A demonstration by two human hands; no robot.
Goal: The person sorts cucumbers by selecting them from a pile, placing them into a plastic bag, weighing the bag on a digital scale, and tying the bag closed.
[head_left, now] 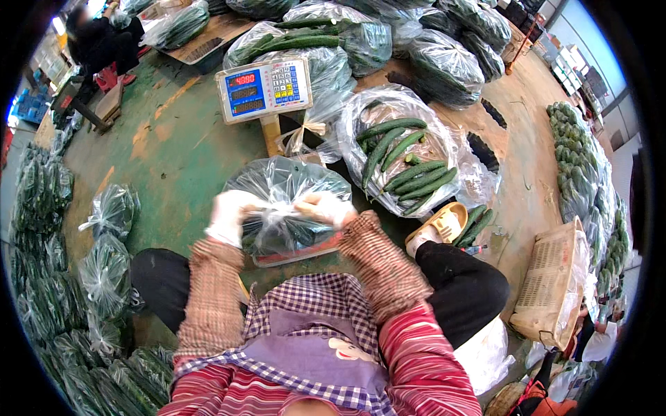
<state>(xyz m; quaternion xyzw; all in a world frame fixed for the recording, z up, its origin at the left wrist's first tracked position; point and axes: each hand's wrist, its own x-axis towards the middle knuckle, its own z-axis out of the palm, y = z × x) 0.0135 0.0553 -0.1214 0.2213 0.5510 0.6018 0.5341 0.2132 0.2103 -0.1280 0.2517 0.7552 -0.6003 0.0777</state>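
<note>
Two hands are closed on the bunched neck of a clear plastic bag, the left hand [234, 211] and the right hand [325, 207] each pinching the film from its own side, presumably to keep the mouth gathered. The bag [295, 182] rests on a red-edged tray [300, 257] in front of the seated person, probably for easy reach beneath the digital display [266, 90]. It looks glossy, puffed and creased, with dark green contents showing indistinctly through it.

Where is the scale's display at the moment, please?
In the head view, the display stands left of centre, just beyond the clear bag that the left hand and right hand grip.
</note>
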